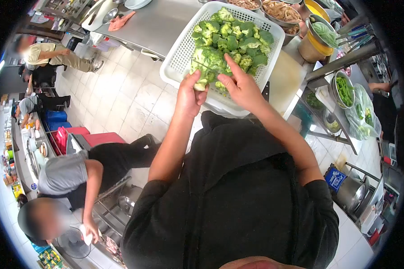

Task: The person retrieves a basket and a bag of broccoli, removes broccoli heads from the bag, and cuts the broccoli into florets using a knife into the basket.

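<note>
My left hand [191,96] is closed around the stem of a large broccoli head [207,58], holding it over the near side of a white perforated basket [171,58]. In my right hand [242,87] is a small knife [205,66], its thin blade lying across the broccoli head; the handle is hidden in my palm. My right index finger points forward along the florets. Cut broccoli florets [231,42] fill much of the basket. A black knife handle [265,92] shows beside the basket's right side.
A steel counter [159,22] with a pink cloth [121,21] extends to the left. At right are a cutting board [286,80], bowls of sliced food [280,11] and a bowl of green beans [344,91]. A co-worker in grey [65,172] bends at the lower left; others work farther off.
</note>
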Demonstrator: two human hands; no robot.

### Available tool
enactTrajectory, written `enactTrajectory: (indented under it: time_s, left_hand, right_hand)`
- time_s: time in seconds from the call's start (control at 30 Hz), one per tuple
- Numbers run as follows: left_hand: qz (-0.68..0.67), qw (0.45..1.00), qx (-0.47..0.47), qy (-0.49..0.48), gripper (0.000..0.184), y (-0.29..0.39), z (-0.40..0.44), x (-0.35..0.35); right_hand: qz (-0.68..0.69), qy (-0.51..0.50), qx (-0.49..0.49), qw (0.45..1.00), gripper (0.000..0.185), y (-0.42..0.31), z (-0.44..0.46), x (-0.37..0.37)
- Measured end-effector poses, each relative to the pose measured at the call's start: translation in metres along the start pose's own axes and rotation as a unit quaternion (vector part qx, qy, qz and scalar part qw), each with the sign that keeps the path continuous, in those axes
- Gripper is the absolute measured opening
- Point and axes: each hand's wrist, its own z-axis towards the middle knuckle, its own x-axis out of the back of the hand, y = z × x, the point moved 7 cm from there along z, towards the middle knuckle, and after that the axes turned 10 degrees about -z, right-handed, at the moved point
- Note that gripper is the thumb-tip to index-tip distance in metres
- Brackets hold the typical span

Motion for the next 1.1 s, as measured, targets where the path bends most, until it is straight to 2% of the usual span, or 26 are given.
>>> enactTrajectory:
  time_s: [0.4,0.6,0.87,0.97,1.1]
  left_hand:
    - [-0.036,0.998,0.048,-0.01,0.029,-0.006,0.0,-0.011]
    - [0.024,0.999,0.021,0.006,0.026,-0.001,0.004,-0.008]
    - [0.039,0.999,-0.003,0.013,0.025,-0.001,0.004,-0.01]
    - [0.042,0.999,-0.031,0.006,0.031,0.002,0.007,-0.011]
    - [0.086,0.993,-0.075,0.037,0.036,0.009,0.007,-0.006]
  right_hand:
    - [-0.039,0.027,-0.02,0.999,0.067,0.001,-0.002,0.006]
    - [-0.02,0.054,-0.027,0.998,0.064,0.016,0.009,-0.001]
    - [0.012,0.057,-0.054,0.997,0.062,0.029,0.032,-0.016]
    - [0.081,0.027,-0.055,0.995,0.067,0.036,0.035,-0.02]
    - [0.065,0.059,-0.045,0.995,0.078,0.035,0.018,0.001]
